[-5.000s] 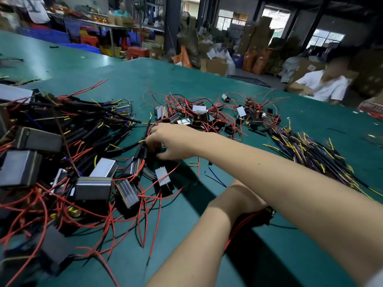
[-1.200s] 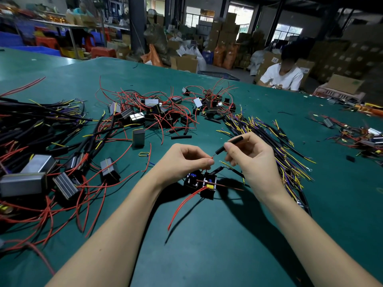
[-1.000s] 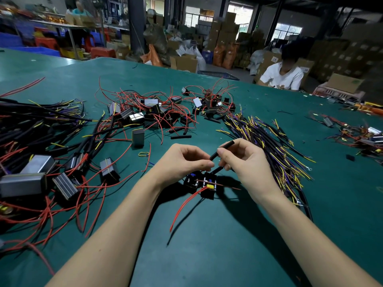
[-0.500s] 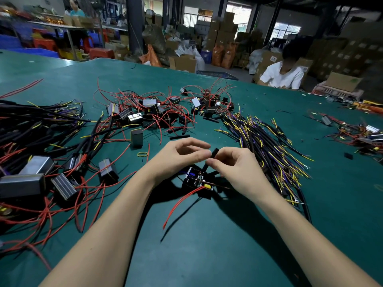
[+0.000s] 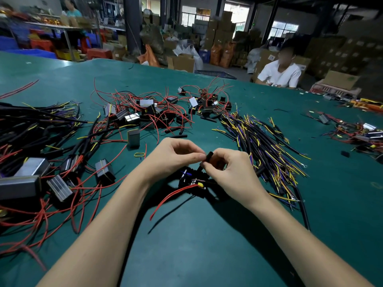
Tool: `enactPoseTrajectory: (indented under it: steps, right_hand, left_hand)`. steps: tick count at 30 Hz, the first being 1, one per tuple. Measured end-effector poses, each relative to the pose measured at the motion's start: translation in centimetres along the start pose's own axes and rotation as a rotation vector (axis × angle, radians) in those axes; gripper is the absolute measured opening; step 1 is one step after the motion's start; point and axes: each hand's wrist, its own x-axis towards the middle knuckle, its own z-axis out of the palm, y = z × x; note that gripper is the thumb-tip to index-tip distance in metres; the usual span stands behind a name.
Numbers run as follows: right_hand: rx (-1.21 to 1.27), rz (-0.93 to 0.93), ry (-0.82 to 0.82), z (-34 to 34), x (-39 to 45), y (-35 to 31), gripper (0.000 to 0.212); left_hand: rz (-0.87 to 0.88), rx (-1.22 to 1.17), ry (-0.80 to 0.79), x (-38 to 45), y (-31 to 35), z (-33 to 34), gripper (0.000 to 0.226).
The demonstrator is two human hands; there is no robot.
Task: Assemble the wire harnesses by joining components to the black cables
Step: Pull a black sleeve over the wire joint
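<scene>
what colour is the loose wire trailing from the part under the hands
Red wire, with a yellow tip, clearest in the head view.

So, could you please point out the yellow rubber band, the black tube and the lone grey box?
yellow rubber band (image 5: 139, 154), head view, its loop.
black tube (image 5: 208, 156), head view, upper end.
lone grey box (image 5: 133, 138), head view, front face.

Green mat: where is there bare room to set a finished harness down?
Bare mat lies near the person, between the forearms, and right of the purple-yellow wire bundle. Crowded: the black cable pile at left, the red-wire components ahead.
</scene>
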Motion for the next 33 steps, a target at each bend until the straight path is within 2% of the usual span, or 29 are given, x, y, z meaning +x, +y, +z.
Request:
enactPoseTrajectory:
  steps: [3,6,9,14,22,27,33]
  right_hand:
    - [-0.054,-0.034,-0.007,-0.2,0.1,-0.2,0.016]
    - [-0.105,-0.098,-0.033,-0.1,0.1,-0.5,0.013]
    - [-0.091,-0.098,-0.053,0.1,0.1,-0.7,0.010]
    - [-0.053,-0.029,-0.062,0.4,0.0,-0.4,0.014]
    - [-0.048,-0.041,-0.095,0.7,0.4,-1.0,0.024]
    - [-0.061,-0.038,-0.102,0.5,0.4,-0.9,0.016]
    - [-0.034,-0.046,-0.094,0.3,0.4,-0.9,0.043]
  left_hand:
    - [-0.016,0.138,0.022,-0.3,-0.4,-0.7,0.009]
    - [-0.030,0.273,-0.027,-1.2,-1.0,-0.7,0.010]
    - [-0.052,0.289,-0.074,-1.8,-1.5,-1.2,0.011]
    - [-0.058,0.272,-0.089,-1.8,-1.6,-1.1,0.012]
    - [-0.035,0.248,-0.050,-1.9,-1.6,-0.7,0.014]
    - [0.043,0.060,-0.052,-2.0,-0.6,0.3,0.018]
    - [0.112,-0.066,0.133,-1.9,-0.3,1.3,0.006]
